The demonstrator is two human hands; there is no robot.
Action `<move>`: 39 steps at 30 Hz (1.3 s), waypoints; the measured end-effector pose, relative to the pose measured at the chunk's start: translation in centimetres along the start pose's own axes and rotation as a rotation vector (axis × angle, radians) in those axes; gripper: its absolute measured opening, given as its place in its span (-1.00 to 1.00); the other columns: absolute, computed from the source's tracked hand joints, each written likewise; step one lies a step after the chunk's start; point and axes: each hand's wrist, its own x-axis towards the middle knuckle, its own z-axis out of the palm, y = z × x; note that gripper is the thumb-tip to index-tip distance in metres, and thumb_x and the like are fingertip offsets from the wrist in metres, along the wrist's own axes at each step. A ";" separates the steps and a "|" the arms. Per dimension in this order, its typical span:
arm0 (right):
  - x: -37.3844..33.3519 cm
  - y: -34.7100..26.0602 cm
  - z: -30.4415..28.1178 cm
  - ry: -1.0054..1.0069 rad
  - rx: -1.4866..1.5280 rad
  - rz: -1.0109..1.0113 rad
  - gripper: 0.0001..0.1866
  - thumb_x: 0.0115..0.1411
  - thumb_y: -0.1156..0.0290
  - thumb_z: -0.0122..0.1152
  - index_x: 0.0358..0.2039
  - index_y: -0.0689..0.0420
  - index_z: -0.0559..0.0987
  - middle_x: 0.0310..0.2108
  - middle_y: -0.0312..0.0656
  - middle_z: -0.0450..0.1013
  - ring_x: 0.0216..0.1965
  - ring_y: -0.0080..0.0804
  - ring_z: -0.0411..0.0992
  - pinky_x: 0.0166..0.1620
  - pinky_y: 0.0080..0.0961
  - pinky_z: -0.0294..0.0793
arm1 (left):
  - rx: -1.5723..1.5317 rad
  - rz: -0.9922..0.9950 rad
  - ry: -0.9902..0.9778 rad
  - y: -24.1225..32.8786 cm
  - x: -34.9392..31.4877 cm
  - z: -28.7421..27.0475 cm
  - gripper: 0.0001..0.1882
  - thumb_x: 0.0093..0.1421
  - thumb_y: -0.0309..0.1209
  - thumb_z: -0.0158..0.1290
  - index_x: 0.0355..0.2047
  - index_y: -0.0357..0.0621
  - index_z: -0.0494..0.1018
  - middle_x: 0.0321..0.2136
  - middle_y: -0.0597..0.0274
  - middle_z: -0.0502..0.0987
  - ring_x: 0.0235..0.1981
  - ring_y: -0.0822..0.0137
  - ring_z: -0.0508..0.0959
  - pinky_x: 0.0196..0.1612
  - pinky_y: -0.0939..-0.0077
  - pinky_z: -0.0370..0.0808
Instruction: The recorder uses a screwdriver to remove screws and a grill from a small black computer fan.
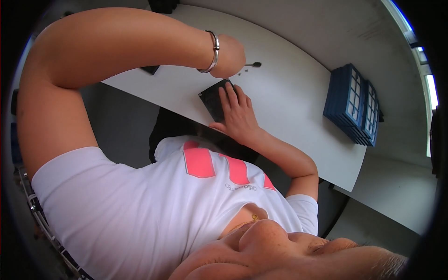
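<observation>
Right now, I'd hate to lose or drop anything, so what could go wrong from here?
Two risks. The small bits appear loose on the table beside the left hand, which might knock them away. The black part lies close to the table's near edge, under the right hand, so a pull that way could tip it off.

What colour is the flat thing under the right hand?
The flat thing is black; it shows best in the head view.

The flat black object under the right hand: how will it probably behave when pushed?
The flat black object looks stiff, its edges being straight. Lying broad and low on the white table, it should slide rather than roll or tip. The right hand over it may resist.
</observation>
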 end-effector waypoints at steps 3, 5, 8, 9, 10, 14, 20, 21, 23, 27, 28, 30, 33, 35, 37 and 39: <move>0.1 -0.2 0.0 0.009 -0.007 -0.003 0.08 -0.03 -0.23 0.33 0.27 0.37 0.24 0.29 0.16 0.07 0.26 0.12 0.07 0.21 -0.07 0.18 | 0.052 0.171 0.287 -0.9 -0.6 2.1 -0.75 0.03 -0.50 0.17 -0.23 -0.21 0.50 -0.42 0.09 0.54 -0.30 0.09 0.62 -0.30 0.29 0.57; 0.2 -0.1 0.0 -0.003 -0.001 0.003 0.08 -0.03 -0.23 0.33 0.27 0.37 0.24 0.29 0.16 0.07 0.26 0.13 0.07 0.21 -0.07 0.18 | 0.095 0.325 0.474 -1.5 0.0 2.6 -0.77 0.05 -0.50 0.19 -0.24 -0.21 0.50 -0.42 0.12 0.51 -0.27 0.12 0.61 -0.29 0.31 0.56; 0.2 0.0 0.1 0.002 -0.010 -0.004 0.09 -0.03 -0.24 0.33 0.28 0.37 0.24 0.29 0.17 0.07 0.26 0.14 0.07 0.21 -0.07 0.18 | 0.317 0.503 0.473 -1.9 -0.3 1.6 -0.83 0.09 -0.48 0.17 -0.29 -0.22 0.49 -0.41 0.17 0.46 -0.23 0.17 0.59 -0.29 0.37 0.55; 0.2 0.0 0.1 0.002 -0.010 -0.004 0.09 -0.03 -0.24 0.33 0.28 0.37 0.24 0.29 0.17 0.07 0.26 0.14 0.07 0.21 -0.07 0.18 | 0.397 0.507 0.467 -1.8 -0.4 1.6 -0.86 0.10 -0.46 0.15 -0.33 -0.23 0.49 -0.43 0.16 0.48 -0.26 0.17 0.61 -0.31 0.37 0.55; 0.2 -0.1 0.1 0.000 -0.012 0.001 0.09 -0.03 -0.24 0.33 0.28 0.37 0.24 0.29 0.17 0.07 0.26 0.13 0.06 0.21 -0.07 0.18 | 0.477 0.510 0.460 -1.8 -0.5 1.5 -0.88 0.12 -0.45 0.14 -0.37 -0.23 0.50 -0.46 0.15 0.51 -0.30 0.17 0.62 -0.32 0.36 0.56; 0.1 0.0 0.1 -0.006 -0.020 0.013 0.09 -0.03 -0.24 0.33 0.27 0.37 0.24 0.29 0.17 0.08 0.26 0.13 0.06 0.22 -0.06 0.17 | 0.320 0.374 0.323 -1.2 -0.4 1.5 -0.87 0.14 -0.40 0.12 -0.44 -0.22 0.51 -0.53 0.14 0.54 -0.39 0.14 0.63 -0.34 0.29 0.56; 0.2 0.0 0.1 -0.001 -0.028 -0.001 0.10 -0.04 -0.26 0.33 0.27 0.37 0.25 0.30 0.16 0.08 0.27 0.12 0.06 0.21 -0.07 0.18 | -0.071 0.020 0.200 -1.1 -0.6 1.5 -0.87 0.10 -0.40 0.16 -0.45 -0.22 0.50 -0.53 0.11 0.55 -0.42 0.05 0.63 -0.35 0.25 0.57; 0.2 -0.1 0.0 -0.001 -0.030 -0.002 0.10 -0.04 -0.26 0.33 0.27 0.37 0.25 0.30 0.16 0.08 0.27 0.12 0.06 0.21 -0.07 0.18 | -0.060 0.155 0.449 -1.3 -0.6 2.5 -0.86 0.08 -0.43 0.19 -0.43 -0.23 0.49 -0.49 0.10 0.53 -0.41 0.05 0.63 -0.34 0.25 0.57; 0.2 -0.1 -0.1 -0.007 -0.030 0.002 0.09 -0.04 -0.25 0.33 0.27 0.37 0.25 0.30 0.16 0.08 0.26 0.11 0.07 0.21 -0.08 0.18 | -0.048 0.290 0.698 -1.7 0.2 3.5 -0.84 0.06 -0.45 0.22 -0.40 -0.24 0.48 -0.45 0.09 0.52 -0.40 0.05 0.63 -0.34 0.25 0.57; 0.2 -0.1 -0.1 -0.001 -0.029 -0.005 0.09 -0.04 -0.25 0.33 0.27 0.36 0.25 0.30 0.16 0.08 0.26 0.11 0.07 0.21 -0.08 0.18 | 0.132 0.456 0.569 -1.2 -0.5 1.4 -0.85 0.07 -0.50 0.22 -0.38 -0.25 0.47 -0.41 0.09 0.49 -0.40 0.10 0.64 -0.35 0.25 0.57; 0.1 -0.1 0.0 0.002 -0.030 -0.003 0.09 -0.03 -0.25 0.33 0.27 0.36 0.25 0.29 0.15 0.08 0.25 0.10 0.08 0.21 -0.09 0.17 | 0.207 0.437 0.506 -1.0 -0.7 1.0 -0.87 0.09 -0.48 0.20 -0.38 -0.23 0.47 -0.42 0.09 0.50 -0.40 0.13 0.64 -0.37 0.26 0.56; 0.1 0.0 -0.1 0.004 -0.031 -0.001 0.09 -0.03 -0.25 0.33 0.27 0.36 0.24 0.29 0.15 0.08 0.25 0.10 0.08 0.21 -0.09 0.17 | 0.177 0.377 0.443 -0.6 -0.3 0.8 -0.87 0.10 -0.44 0.19 -0.38 -0.21 0.50 -0.44 0.11 0.51 -0.43 0.12 0.63 -0.41 0.27 0.55; 0.2 0.0 -0.2 -0.004 -0.017 0.006 0.09 -0.03 -0.25 0.33 0.27 0.35 0.24 0.29 0.14 0.08 0.25 0.10 0.08 0.21 -0.09 0.17 | 0.130 0.274 0.282 -0.6 0.1 0.0 -0.85 0.11 -0.39 0.18 -0.35 -0.17 0.50 -0.44 0.13 0.51 -0.42 0.14 0.63 -0.44 0.30 0.52; 0.2 0.0 -0.1 -0.012 -0.016 0.010 0.09 -0.03 -0.25 0.33 0.28 0.34 0.24 0.30 0.13 0.08 0.26 0.09 0.08 0.21 -0.10 0.17 | 0.115 0.234 0.184 -1.1 0.3 0.3 -0.82 0.12 -0.37 0.19 -0.32 -0.16 0.49 -0.41 0.13 0.51 -0.40 0.16 0.63 -0.44 0.31 0.51; 0.2 -0.1 -0.2 -0.012 -0.017 0.007 0.09 -0.03 -0.25 0.33 0.28 0.34 0.24 0.30 0.13 0.08 0.26 0.08 0.08 0.21 -0.10 0.17 | 0.094 0.405 0.602 -2.5 0.3 2.5 -0.76 0.13 -0.37 0.19 -0.22 -0.17 0.46 -0.40 0.15 0.51 -0.39 0.15 0.63 -0.43 0.33 0.51; 0.2 -0.1 -0.2 -0.013 -0.016 0.008 0.09 -0.03 -0.26 0.33 0.28 0.33 0.24 0.30 0.13 0.08 0.26 0.08 0.08 0.21 -0.10 0.17 | 0.125 0.464 0.623 -3.0 0.1 3.0 -0.71 0.12 -0.36 0.19 -0.17 -0.16 0.45 -0.40 0.15 0.52 -0.38 0.15 0.63 -0.44 0.34 0.51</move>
